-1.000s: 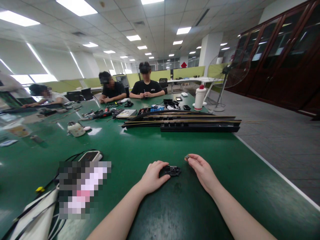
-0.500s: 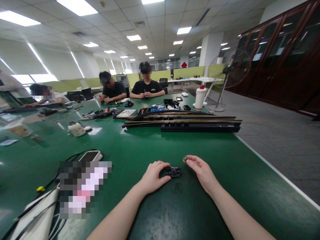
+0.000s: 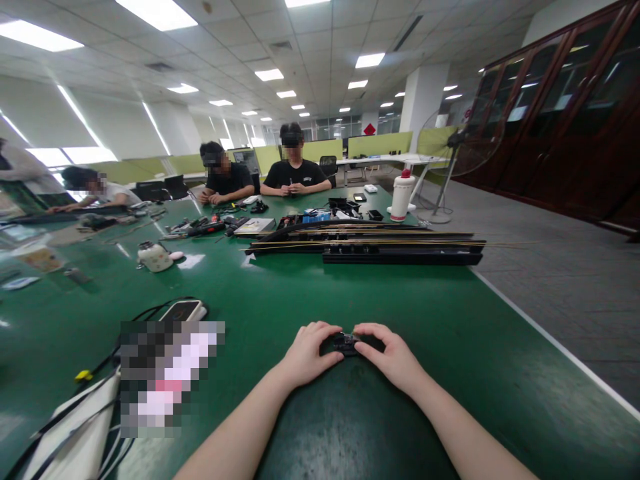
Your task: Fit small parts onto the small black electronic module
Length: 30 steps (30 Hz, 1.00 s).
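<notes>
A small black mechanical part (image 3: 345, 343) with a shiny metal strip lies on the green tabletop between my hands. My left hand (image 3: 313, 353) grips its left end, thumb in front and fingers behind. My right hand (image 3: 393, 353) is at the part's right end, its index finger and thumb bent around that side. A tiny greyish piece is between the right fingertips, mostly hidden now. Exactly how it meets the black part is too small to make out.
Long black rails (image 3: 405, 253) with thin brass-coloured rods lie across the table ahead. A white bottle (image 3: 401, 195) stands behind them. To my left are a phone (image 3: 183, 311), cables and a white cup (image 3: 155, 257). Two people (image 3: 294, 175) sit across the table.
My right hand has moved left and slightly down, bringing the tiny piece from beside the black part to its right end. My left hand has stayed on the part.
</notes>
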Motion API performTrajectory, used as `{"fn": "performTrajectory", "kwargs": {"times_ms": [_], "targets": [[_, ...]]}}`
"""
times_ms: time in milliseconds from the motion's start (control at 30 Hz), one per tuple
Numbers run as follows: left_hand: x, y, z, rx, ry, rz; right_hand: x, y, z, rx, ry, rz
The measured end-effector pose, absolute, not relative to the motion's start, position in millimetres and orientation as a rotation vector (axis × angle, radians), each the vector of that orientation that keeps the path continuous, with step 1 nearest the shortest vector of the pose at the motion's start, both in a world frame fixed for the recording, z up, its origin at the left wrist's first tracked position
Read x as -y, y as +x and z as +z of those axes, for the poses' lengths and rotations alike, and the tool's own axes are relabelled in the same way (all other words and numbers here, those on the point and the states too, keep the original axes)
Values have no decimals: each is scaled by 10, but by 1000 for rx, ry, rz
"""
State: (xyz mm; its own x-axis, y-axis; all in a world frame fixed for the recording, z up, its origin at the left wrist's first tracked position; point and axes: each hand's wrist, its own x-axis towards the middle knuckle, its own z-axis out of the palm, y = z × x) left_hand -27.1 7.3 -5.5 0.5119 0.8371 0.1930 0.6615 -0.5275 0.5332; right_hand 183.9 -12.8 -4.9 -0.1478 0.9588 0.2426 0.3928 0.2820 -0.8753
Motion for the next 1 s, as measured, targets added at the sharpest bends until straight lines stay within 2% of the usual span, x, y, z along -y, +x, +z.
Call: {"fn": "performTrajectory", "kwargs": {"times_ms": [233, 1000], "targets": [[-68, -268, -69, -1243, 2367, 621, 166, 1782, 1, 2029, -1263, 625], [-63, -258, -45, -1258, 2370, 598, 173, 1783, 45, 1966, -1314, 686]]}}
